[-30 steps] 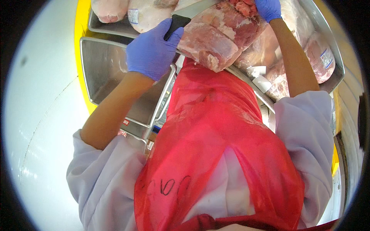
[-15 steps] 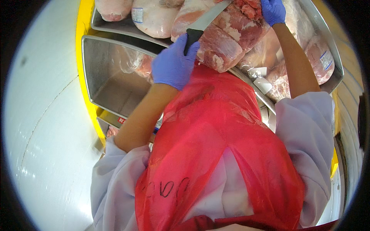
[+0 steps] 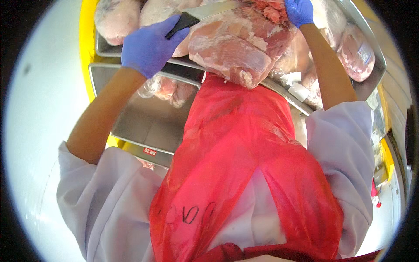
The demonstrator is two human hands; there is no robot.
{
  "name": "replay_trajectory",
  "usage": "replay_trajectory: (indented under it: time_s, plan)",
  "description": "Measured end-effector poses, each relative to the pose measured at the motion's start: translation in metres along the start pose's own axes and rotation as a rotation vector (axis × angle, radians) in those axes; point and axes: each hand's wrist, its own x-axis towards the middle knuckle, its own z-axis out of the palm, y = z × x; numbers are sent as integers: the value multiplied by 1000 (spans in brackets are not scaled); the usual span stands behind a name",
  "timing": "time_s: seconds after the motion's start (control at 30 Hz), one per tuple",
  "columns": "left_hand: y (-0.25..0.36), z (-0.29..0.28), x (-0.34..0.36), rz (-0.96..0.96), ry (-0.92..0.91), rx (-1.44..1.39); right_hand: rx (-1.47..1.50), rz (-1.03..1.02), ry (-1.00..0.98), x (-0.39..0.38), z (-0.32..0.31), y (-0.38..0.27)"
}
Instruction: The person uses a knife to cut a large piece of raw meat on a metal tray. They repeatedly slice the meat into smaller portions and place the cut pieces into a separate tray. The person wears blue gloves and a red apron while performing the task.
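A knife point(image 3: 214, 9) with a black handle is in my blue-gloved left hand point(image 3: 148, 50), its fingers wrapped round the handle. The blade points right, its tip against the top of a large pale pink cut of meat point(image 3: 231, 54). That cut rests over the near edge of a metal tray point(image 3: 286, 94), in front of my red apron. At its far right, ragged red meat point(image 3: 271, 12) lies on the surface. My right hand point(image 3: 300, 12), also gloved in blue, is closed on the edge of this meat, its fingertips partly hidden.
Plastic-wrapped pieces of meat point(image 3: 117, 22) lie in the tray to the left, and another wrapped piece point(image 3: 355, 54) is at the right. Below stands a deep metal bin point(image 3: 150, 129) with some wrapped meat inside. A yellow edge point(image 3: 87, 43) runs along the left, beside a pale floor.
My left hand has moved left and slightly up with the knife, whose blade now lies flatter. My right hand has shifted slightly left. The view has shifted too, showing more of the bin.
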Motion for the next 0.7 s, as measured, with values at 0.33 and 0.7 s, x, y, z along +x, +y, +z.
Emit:
replay_trajectory:
  time_s: [0.33,0.7]
  plan:
    - [-66,113,17,162,265,-252,21,86,57,-13,5,7]
    - [-92,175,51,283,313,-170,-111,-150,53,-12,-1,27]
